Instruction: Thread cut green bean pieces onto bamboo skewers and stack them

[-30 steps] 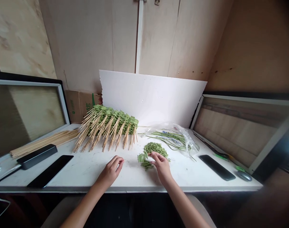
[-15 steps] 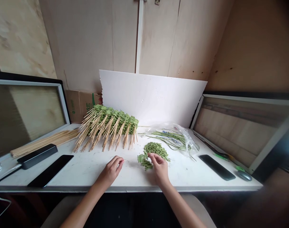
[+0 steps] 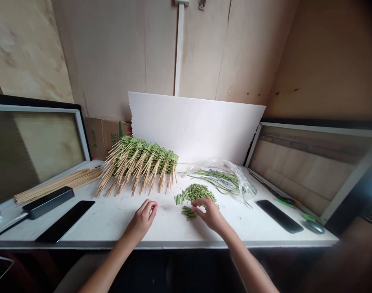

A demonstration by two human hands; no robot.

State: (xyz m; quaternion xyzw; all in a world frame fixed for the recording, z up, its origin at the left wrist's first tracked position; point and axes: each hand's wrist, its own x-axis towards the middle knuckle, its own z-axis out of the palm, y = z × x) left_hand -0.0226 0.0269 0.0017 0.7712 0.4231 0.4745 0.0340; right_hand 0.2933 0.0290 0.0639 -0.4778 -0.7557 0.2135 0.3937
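Note:
My left hand [image 3: 145,216] is closed over the white table [image 3: 106,224], fingertips pressed together; whatever it may hold is too small to make out. My right hand [image 3: 208,211] hovers at the near edge of a pile of short green stem pieces [image 3: 200,191], its thumb and forefinger slightly apart with nothing visible between them. A row of green pieces [image 3: 181,197] lies left of the pile, and a smaller cluster [image 3: 188,212] lies beside my right fingertips. Behind them on the left is a stack of green pieces on wooden skewers [image 3: 146,158].
Loose skewers [image 3: 57,183], a black box [image 3: 48,200] and a dark phone [image 3: 65,220] lie left. A plastic bag with long stems [image 3: 225,177], another dark phone [image 3: 279,215] and a mouse [image 3: 314,226] lie right. A white board [image 3: 195,126] stands behind.
My right hand has shifted slightly right and its fingers have parted. The row of green pieces, earlier at its fingertips, now lies apart from it, a little further left. My left hand has barely moved.

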